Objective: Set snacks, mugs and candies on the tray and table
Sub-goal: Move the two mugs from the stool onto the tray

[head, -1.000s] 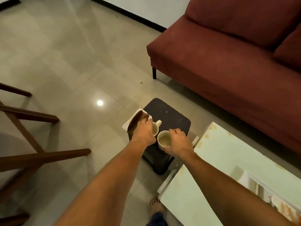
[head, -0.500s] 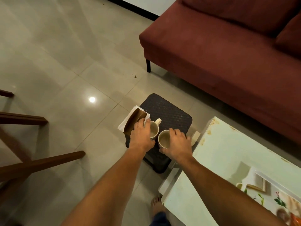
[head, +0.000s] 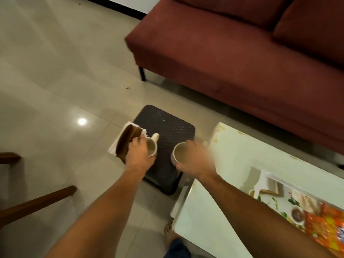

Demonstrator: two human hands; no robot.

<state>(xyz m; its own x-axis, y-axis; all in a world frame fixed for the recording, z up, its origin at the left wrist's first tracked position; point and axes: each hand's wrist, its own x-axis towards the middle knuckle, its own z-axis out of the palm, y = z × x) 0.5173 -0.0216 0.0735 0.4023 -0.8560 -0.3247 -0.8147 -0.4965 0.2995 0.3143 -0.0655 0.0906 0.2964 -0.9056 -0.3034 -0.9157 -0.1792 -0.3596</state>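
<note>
Two cream mugs are over a dark woven stool (head: 167,125). My left hand (head: 140,155) grips the left mug (head: 151,147), whose handle points away from me. My right hand (head: 195,159) holds the right mug (head: 179,152), which bears a pattern on its side and sits out toward the stool's right edge, near the pale table (head: 232,151). A floral tray (head: 268,180) lies on the table at the right, carrying an orange snack packet (head: 323,226) and a small brown paper item (head: 270,187).
A brown paper bag on white napkins (head: 126,139) lies at the stool's left edge beside my left hand. A dark red sofa (head: 242,53) runs behind the stool and table. Wooden chair legs (head: 37,202) stand at the left. My bare foot (head: 168,233) is below.
My right hand has carried its mug to the right, away from the left mug and toward the table. The left hand stays on its mug. The view has shifted right, showing more of the tray.
</note>
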